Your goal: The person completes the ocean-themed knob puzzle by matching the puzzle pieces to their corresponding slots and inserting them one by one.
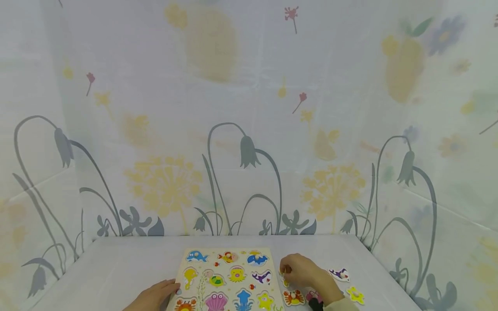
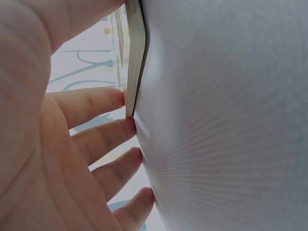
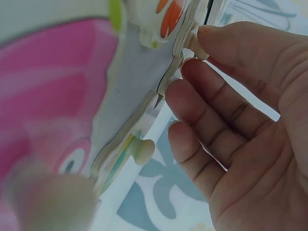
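While the left hand point(image 1: 155, 296) rests with straight fingers point(image 2: 103, 132) against the left edge of the puzzle board point(image 1: 229, 278), the right hand point(image 1: 301, 272) is curled over a loose piece point(image 1: 285, 283) just beside the board's right edge; its fingertips point(image 3: 192, 67) touch the small knob point(image 3: 196, 43) of that piece, but a full pinch cannot be told; the two hands are well apart, one on each side of the board. The board lies flat on the worktop point(image 1: 116, 268), its long axis running away from the person; its recesses hold a whale, fishes, an octopus, a shell and a squid. More loose pieces lie right of the board, nearer to the right hand: a crab piece point(image 1: 293, 297), a yellow piece point(image 1: 355, 295) and a dark one point(image 1: 339, 274).
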Demonstrator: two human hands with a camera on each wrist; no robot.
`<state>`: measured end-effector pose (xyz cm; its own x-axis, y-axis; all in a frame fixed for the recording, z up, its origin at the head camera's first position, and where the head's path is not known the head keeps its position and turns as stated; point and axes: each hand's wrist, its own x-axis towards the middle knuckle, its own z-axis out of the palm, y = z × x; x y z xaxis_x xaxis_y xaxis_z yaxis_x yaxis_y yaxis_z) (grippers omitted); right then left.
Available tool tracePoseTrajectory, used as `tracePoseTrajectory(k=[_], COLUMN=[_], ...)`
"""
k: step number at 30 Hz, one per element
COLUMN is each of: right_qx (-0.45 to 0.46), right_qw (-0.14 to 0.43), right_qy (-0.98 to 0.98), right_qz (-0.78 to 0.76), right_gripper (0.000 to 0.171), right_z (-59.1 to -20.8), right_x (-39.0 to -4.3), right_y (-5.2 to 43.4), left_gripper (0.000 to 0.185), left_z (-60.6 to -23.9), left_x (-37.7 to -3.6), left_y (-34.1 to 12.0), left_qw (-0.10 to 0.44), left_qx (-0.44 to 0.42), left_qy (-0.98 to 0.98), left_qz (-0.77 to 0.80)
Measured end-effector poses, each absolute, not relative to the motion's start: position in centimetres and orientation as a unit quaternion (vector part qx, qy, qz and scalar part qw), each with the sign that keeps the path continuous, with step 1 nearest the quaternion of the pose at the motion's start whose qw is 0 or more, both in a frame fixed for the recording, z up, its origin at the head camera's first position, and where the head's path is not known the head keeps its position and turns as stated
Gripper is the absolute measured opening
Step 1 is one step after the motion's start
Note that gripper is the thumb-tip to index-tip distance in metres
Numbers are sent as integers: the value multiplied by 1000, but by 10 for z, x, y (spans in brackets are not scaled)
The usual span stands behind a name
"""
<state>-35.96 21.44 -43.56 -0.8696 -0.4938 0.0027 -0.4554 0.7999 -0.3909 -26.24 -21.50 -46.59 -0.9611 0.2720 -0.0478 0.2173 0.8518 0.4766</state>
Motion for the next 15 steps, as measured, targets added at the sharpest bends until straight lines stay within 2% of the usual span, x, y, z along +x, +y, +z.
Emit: tracePoseTrajectory(k=[15], right_qx=[-244], right_qw=[44], right_qy=[951], right_qz=[-184], right_gripper=[8], right_z=[-437], right_x=[-360], right_y=[212], left_gripper=[87], left_z=[-468], left_x=[-266], left_y=[-218], left_qw=[50], left_qx=[155], left_qy=[957], left_qz=[242])
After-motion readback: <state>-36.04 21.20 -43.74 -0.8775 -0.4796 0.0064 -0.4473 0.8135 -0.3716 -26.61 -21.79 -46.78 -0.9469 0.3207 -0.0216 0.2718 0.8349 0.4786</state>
